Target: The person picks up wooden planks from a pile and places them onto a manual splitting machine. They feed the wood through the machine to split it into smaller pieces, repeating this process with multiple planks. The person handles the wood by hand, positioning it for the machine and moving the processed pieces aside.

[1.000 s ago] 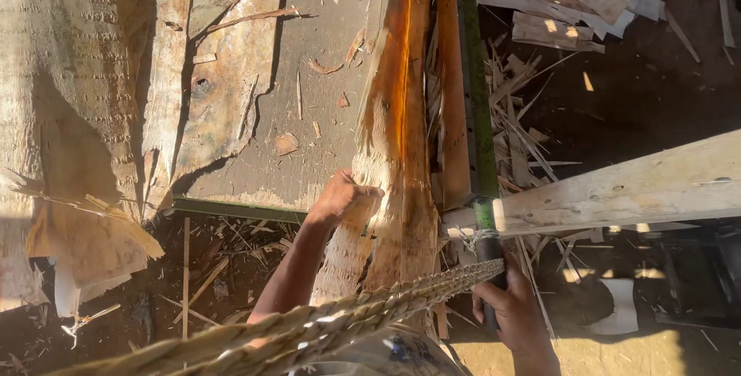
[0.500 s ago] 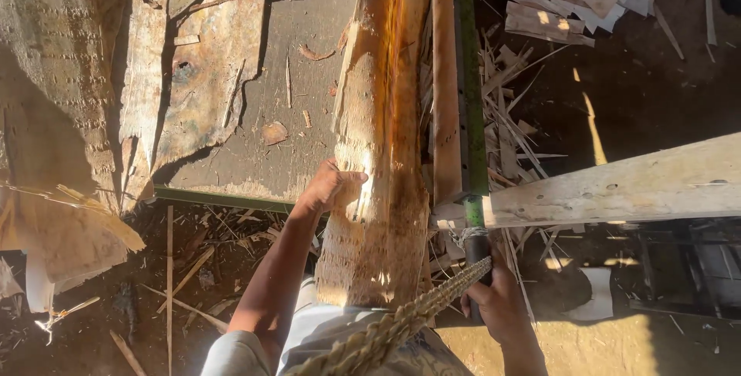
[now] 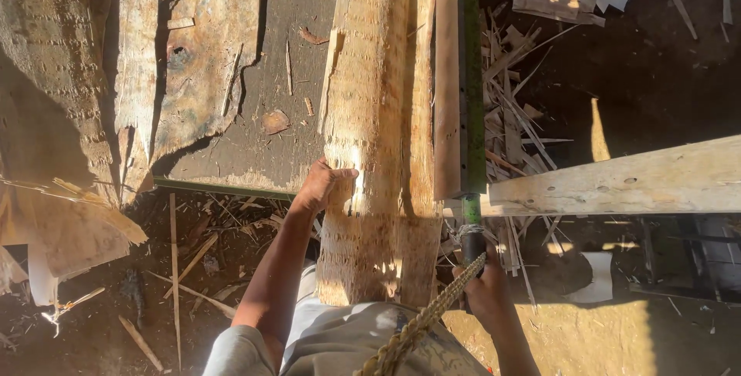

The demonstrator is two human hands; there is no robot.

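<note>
A long fibrous sheet of palm-like bark lies lengthwise on a worn grey board and hangs over its near edge. My left hand presses on the sheet's left edge at the board's front. My right hand grips the dark handle of a long green-backed blade that runs along the sheet's right side, next to a narrow wooden strip. A braided rope crosses in front of my right hand.
A pale wooden plank reaches in from the right. Loose bark sheets pile at the left. Strips and shavings litter the dark ground to the right and below the board.
The view has shifted down and closer. My left hand has slid along the sheet's edge, and the sheet now lies straighter on the board. My right hand stays on the handle.
</note>
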